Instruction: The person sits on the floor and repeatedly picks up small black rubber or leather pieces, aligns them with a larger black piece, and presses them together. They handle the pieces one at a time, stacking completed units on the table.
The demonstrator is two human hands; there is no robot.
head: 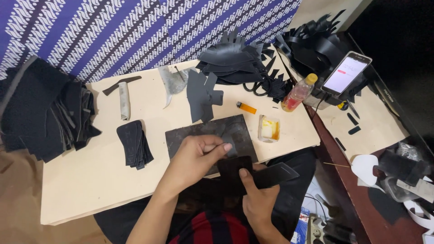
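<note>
I see my right hand (pixel 257 199) gripping a dark leather piece (pixel 253 176) over the near edge of the bench (pixel 81 176), thumb on top; my left hand (pixel 196 158) pinches its upper edge, just above a dark cutting slab (pixel 190 135)

backdrop cloth (pixel 113 31): blue-purple, white wavy stripes | board (pixel 90 176): pale cream | leather pieces (pixel 235 58): black | lighter (pixel 246 108): orange | bottle (pixel 298 93): yellow cap, reddish liquid | shirt (pixel 212 230): red-black plaid
</note>
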